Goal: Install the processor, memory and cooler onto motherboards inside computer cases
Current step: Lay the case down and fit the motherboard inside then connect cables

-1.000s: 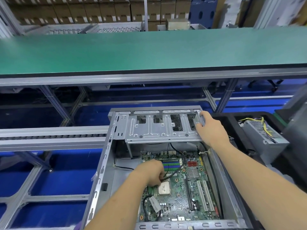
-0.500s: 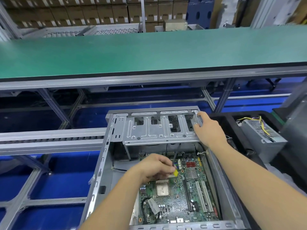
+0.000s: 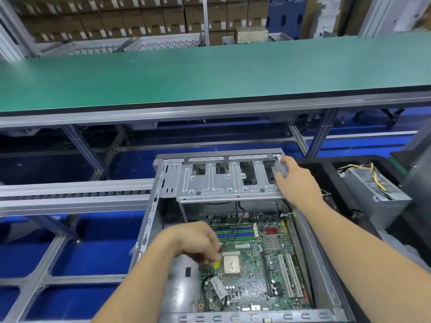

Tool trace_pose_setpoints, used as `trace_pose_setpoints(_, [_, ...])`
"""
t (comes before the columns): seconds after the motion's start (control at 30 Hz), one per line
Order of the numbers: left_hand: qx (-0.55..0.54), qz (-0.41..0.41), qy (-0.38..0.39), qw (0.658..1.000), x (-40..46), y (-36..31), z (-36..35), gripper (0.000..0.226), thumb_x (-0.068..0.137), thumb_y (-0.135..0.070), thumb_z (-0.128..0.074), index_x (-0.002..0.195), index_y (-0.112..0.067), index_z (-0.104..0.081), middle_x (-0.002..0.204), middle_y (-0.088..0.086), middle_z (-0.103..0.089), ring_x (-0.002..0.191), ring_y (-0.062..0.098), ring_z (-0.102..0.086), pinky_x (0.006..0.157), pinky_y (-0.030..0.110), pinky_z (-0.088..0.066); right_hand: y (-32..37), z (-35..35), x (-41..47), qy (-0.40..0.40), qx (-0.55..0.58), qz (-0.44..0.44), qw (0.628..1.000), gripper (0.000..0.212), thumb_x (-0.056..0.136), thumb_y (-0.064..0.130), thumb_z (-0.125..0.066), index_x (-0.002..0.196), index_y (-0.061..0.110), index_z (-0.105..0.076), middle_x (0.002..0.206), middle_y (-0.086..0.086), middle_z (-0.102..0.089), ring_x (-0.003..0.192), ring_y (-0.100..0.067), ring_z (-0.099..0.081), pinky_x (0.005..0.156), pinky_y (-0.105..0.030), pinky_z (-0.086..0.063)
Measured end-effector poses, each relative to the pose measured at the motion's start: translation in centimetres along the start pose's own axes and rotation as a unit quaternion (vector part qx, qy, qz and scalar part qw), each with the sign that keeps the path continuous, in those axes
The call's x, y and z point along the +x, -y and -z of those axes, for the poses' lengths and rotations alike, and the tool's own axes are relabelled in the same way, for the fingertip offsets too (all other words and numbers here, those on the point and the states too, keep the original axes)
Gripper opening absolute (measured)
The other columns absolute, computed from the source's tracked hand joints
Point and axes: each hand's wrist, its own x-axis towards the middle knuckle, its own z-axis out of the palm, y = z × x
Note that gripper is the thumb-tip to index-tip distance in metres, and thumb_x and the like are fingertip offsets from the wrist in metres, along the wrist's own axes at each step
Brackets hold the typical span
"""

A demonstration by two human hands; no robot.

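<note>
Both forearms are bare from the lower edge of the picture up to the wrists, with no sleeve showing on either. The left hand (image 3: 198,243) wears no glove, ring, watch or strap. The right hand (image 3: 297,183) is likewise ungloved, and its wrist carries no band; the left one's fingertips are blurred, so fine detail there cannot be made out.

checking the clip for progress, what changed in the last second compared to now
The left hand lifted off the motherboard beside the processor, went up toward the memory slots, then came back down left of the processor, now pinching a small yellow piece at its blurred fingertips. The dark cable now runs up from that hand. The right hand stayed gripping the drive cage, and the case did not shift.
</note>
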Motion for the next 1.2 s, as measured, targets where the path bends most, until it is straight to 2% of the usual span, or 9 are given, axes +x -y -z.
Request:
trace_pose_setpoints(0.07, [-0.089, -0.045, -0.006, 0.995, 1.5, -1.5, -1.2, 0.016, 0.086, -0.008, -0.073, 0.073, -0.014, -0.068, 0.069, 0.0, -0.07, 0.063, 0.012, -0.063, 0.064, 0.023, -0.053, 0.0, 0.0, -0.1, -0.002, 0.002, -0.001, 1.0, 0.051, 0.101, 0.03, -0.042, 0.151, 0.029, -0.032, 0.096, -0.011, -0.065, 0.075, -0.027, -0.062, 0.072, -0.043, -0.058])
trace_pose_setpoints(0.17, [-0.098, -0.077, -0.067, 0.99, 4.6, -3.7, -3.4, 0.005, 0.085, -0.009, -0.076, 0.083, -0.011, -0.071, 0.077, 0.001, -0.073, 0.071, 0.011, -0.068, 0.07, 0.022, -0.055, 0.0, 0.0, 0.0, -0.006, 0.004, -0.003, 1.0, 0.051, 0.101, 0.031, -0.042, 0.151, 0.029, -0.032, 0.097, -0.01, -0.066, 0.075, -0.026, -0.063, 0.072, -0.044, -0.059])
trace_pose_setpoints(0.27, [-0.147, -0.121, -0.132, 0.973, 7.5, -6.0, -5.4, 0.009, 0.085, -0.008, -0.076, 0.083, -0.011, -0.068, 0.071, 0.0, -0.07, 0.061, 0.007, -0.065, 0.06, 0.02, -0.054, -0.1, -0.1, 0.0, -0.002, 0.01, -0.003, 1.0, 0.052, 0.1, 0.032, -0.043, 0.151, 0.03, -0.031, 0.101, -0.011, -0.066, 0.079, -0.027, -0.064, 0.075, -0.046, -0.059])
trace_pose_setpoints(0.33, [-0.135, -0.123, -0.197, 0.963, 9.4, -7.5, -6.5, 0.011, 0.085, -0.01, -0.077, 0.084, -0.014, -0.067, 0.068, -0.002, -0.066, 0.057, 0.008, -0.06, 0.055, 0.023, -0.051, -0.2, -0.2, 0.1, -0.005, 0.016, 0.0, 1.0, 0.052, 0.1, 0.032, -0.044, 0.15, 0.031, -0.032, 0.102, -0.01, -0.067, 0.081, -0.027, -0.064, 0.076, -0.046, -0.059])
trace_pose_setpoints(0.47, [-0.142, -0.11, -0.277, 0.944, 12.5, -9.6, -7.7, 0.015, 0.087, -0.014, -0.075, 0.082, -0.017, -0.062, 0.079, 0.001, -0.065, 0.077, 0.018, -0.062, 0.073, 0.029, -0.053, -0.4, -0.4, 0.3, -0.009, 0.026, 0.003, 1.0, 0.052, 0.1, 0.032, -0.045, 0.15, 0.031, -0.032, 0.107, -0.011, -0.066, 0.079, -0.026, -0.062, 0.075, -0.043, -0.057])
trace_pose_setpoints(0.57, [-0.054, -0.099, -0.317, 0.942, 14.0, -10.1, -8.0, 0.014, 0.091, -0.022, -0.07, 0.093, -0.009, -0.067, 0.091, 0.009, -0.068, 0.088, 0.027, -0.064, 0.073, 0.027, -0.048, -0.5, -0.5, 0.3, -0.013, 0.025, 0.003, 1.0, 0.053, 0.1, 0.031, -0.045, 0.151, 0.031, -0.032, 0.107, -0.009, -0.065, 0.079, -0.025, -0.062, 0.072, -0.041, -0.055])
trace_pose_setpoints(0.73, [0.01, -0.06, -0.331, 0.942, 15.4, -10.4, -8.1, 0.025, 0.094, -0.024, -0.061, 0.112, -0.006, -0.065, 0.108, 0.017, -0.068, 0.1, 0.036, -0.064, 0.083, 0.037, -0.055, -0.5, -0.5, 0.4, -0.011, 0.03, 0.009, 0.999, 0.053, 0.1, 0.03, -0.045, 0.152, 0.03, -0.032, 0.105, -0.008, -0.066, 0.078, -0.024, -0.063, 0.07, -0.041, -0.056])
trace_pose_setpoints(1.07, [-0.033, -0.059, -0.317, 0.946, 15.9, -9.9, -8.5, 0.017, 0.093, -0.015, -0.064, 0.106, -0.006, -0.067, 0.104, 0.014, -0.067, 0.098, 0.032, -0.063, 0.077, 0.03, -0.049, -0.4, -0.3, 0.2, -0.009, 0.036, 0.009, 0.999, 0.053, 0.1, 0.03, -0.045, 0.151, 0.031, -0.032, 0.106, -0.007, -0.067, 0.077, -0.024, -0.065, 0.073, -0.046, -0.059])
trace_pose_setpoints(1.2, [-0.038, -0.063, -0.311, 0.948, 16.0, -10.1, -8.9, 0.014, 0.091, -0.014, -0.064, 0.104, -0.008, -0.067, 0.101, 0.013, -0.067, 0.096, 0.031, -0.064, 0.08, 0.034, -0.053, -0.4, -0.3, 0.2, -0.009, 0.037, 0.011, 0.999, 0.053, 0.099, 0.029, -0.046, 0.151, 0.03, -0.033, 0.104, -0.008, -0.067, 0.078, -0.026, -0.065, 0.071, -0.044, -0.058])
